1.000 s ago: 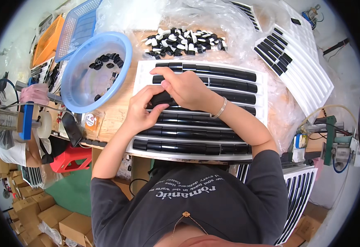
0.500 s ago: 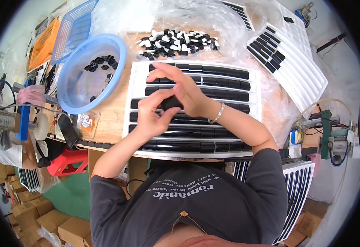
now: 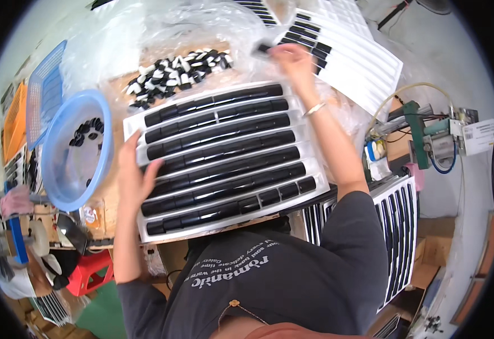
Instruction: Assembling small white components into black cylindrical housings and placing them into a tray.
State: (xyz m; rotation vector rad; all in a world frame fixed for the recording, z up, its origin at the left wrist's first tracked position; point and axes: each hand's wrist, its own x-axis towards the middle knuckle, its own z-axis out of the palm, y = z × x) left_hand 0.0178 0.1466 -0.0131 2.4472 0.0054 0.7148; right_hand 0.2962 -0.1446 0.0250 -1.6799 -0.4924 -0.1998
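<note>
A white ridged tray (image 3: 319,169) lies in front of me, bearing rows of glossy black pieces set end to end. Against its left edge rests my left hand (image 3: 137,172), fingers stretched and thumb spread over the ends of the rows. My right hand (image 3: 293,63) is beyond the tray's far right corner, fingertips pinched on a small black piece (image 3: 264,48), blurred by motion. Just beside that hand, a second white tray (image 3: 363,70) carries short rows of black pieces at its left part.
A heap of loose black and white pieces (image 3: 178,73) lies behind the tray. At left stand a blue basin (image 3: 107,148) with some black pieces, a blue basket (image 3: 48,93) and an orange basket (image 3: 14,124). A green clamp-like fixture (image 3: 419,135) stands at right.
The hands have parted. My right hand has moved far and right with the black piece; my left hand has come down to the tray's left edge. The whole view has turned.
</note>
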